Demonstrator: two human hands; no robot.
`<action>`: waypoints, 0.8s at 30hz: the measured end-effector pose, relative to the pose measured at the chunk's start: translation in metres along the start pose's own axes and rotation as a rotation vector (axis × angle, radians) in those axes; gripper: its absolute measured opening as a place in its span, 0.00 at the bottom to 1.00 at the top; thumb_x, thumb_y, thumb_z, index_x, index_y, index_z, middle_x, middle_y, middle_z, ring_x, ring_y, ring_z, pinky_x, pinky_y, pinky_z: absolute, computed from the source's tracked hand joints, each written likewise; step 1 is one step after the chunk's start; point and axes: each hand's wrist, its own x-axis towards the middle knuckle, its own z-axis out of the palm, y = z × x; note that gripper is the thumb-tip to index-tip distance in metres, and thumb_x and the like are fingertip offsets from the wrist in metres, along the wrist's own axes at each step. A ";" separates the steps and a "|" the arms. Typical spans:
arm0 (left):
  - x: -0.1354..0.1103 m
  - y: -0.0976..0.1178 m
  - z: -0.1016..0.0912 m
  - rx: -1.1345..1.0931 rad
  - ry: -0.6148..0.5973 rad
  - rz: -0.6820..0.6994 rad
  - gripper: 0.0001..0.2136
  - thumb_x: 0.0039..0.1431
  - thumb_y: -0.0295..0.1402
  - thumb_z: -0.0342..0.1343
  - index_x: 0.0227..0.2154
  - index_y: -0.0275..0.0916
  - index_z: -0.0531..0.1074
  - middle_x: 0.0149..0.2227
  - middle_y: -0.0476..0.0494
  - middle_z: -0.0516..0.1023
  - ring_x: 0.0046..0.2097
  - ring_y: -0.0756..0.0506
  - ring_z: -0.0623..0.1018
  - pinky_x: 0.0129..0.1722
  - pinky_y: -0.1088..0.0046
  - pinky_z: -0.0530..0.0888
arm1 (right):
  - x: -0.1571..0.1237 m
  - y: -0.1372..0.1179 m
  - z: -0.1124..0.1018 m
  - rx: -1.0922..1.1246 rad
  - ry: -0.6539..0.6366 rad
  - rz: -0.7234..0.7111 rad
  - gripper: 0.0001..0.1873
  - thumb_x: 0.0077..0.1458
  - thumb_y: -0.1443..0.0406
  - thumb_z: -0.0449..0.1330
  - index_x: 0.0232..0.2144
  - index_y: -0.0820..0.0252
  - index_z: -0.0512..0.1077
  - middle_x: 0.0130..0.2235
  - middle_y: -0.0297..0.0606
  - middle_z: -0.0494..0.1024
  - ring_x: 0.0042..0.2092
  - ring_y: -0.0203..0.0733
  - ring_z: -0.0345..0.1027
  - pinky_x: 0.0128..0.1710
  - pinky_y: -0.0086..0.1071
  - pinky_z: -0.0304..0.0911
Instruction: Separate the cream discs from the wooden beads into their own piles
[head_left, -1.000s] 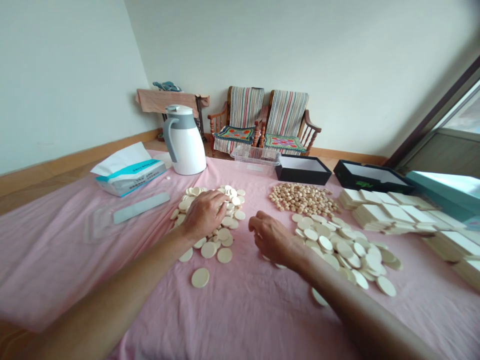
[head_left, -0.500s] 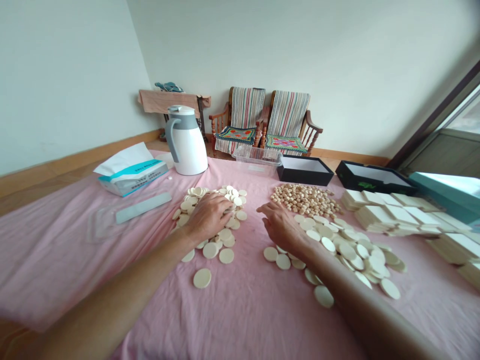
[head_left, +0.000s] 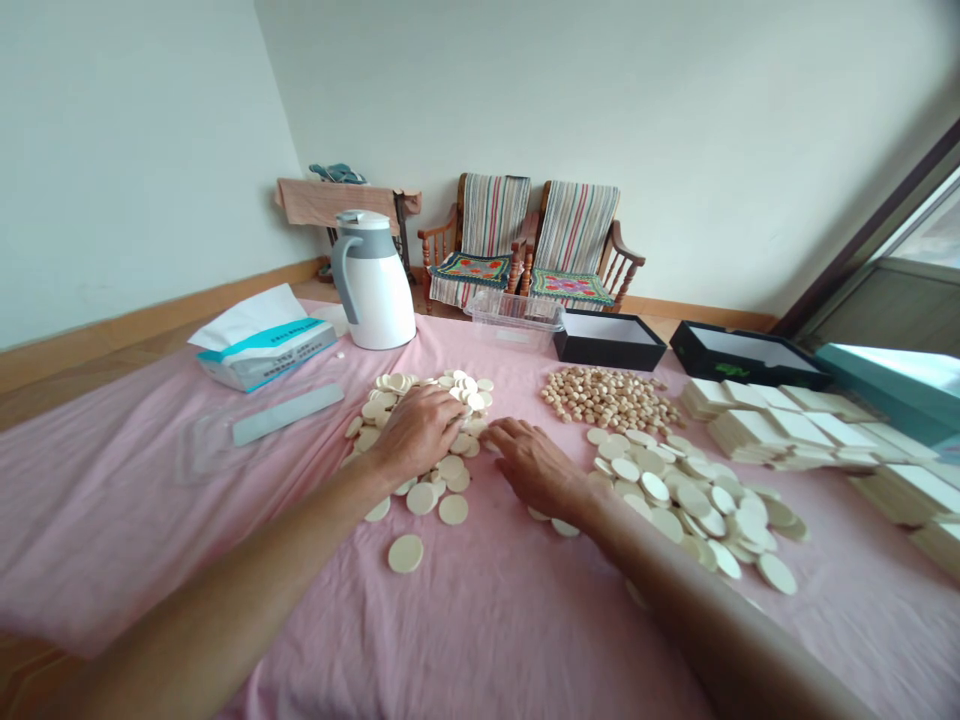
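My left hand [head_left: 421,432] lies palm down on the left pile of pale round wooden discs [head_left: 451,468], fingers bent over it and the tips partly hidden. It looks open, with no disc seen in its grasp. My right hand [head_left: 534,462] is just right of that pile, fingers stretched out and slightly apart, tips close to the pile's right edge. Nothing shows in it. Under and beside my right wrist spreads a second pile of larger pale discs [head_left: 694,498]. One single disc [head_left: 406,553] rests apart, nearer to me on the pink cloth [head_left: 480,640].
Small wooden beads [head_left: 607,397] are heaped behind the right discs. Stacks of pale square pieces [head_left: 795,425] stand at the right. Farther back are black boxes [head_left: 611,355], a clear plastic tray [head_left: 517,318] and a white jug [head_left: 379,290]. A tissue pack [head_left: 266,350] lies left.
My right hand has moved left and slightly toward me, from open cloth to the edge of the left disc pile. My left hand has stayed nearly still on that pile.
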 end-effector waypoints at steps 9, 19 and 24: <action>-0.001 -0.002 0.001 -0.012 -0.014 -0.020 0.07 0.59 0.28 0.52 0.35 0.38 0.76 0.34 0.43 0.78 0.43 0.43 0.74 0.48 0.63 0.68 | -0.010 -0.001 -0.015 0.025 0.073 0.068 0.13 0.50 0.74 0.55 0.40 0.66 0.70 0.38 0.45 0.72 0.40 0.42 0.65 0.40 0.32 0.60; -0.002 -0.003 0.003 -0.042 -0.011 -0.041 0.07 0.59 0.29 0.53 0.36 0.39 0.76 0.36 0.43 0.78 0.43 0.43 0.74 0.48 0.63 0.68 | -0.029 0.023 -0.078 0.238 -0.245 0.085 0.06 0.50 0.67 0.57 0.29 0.59 0.75 0.32 0.35 0.77 0.33 0.36 0.69 0.36 0.30 0.62; -0.001 -0.002 0.004 -0.024 -0.011 -0.026 0.08 0.60 0.30 0.53 0.39 0.40 0.76 0.40 0.43 0.79 0.47 0.42 0.73 0.50 0.62 0.67 | -0.020 0.024 -0.041 0.131 -0.047 0.064 0.11 0.52 0.70 0.55 0.37 0.63 0.75 0.39 0.42 0.77 0.40 0.41 0.70 0.43 0.35 0.63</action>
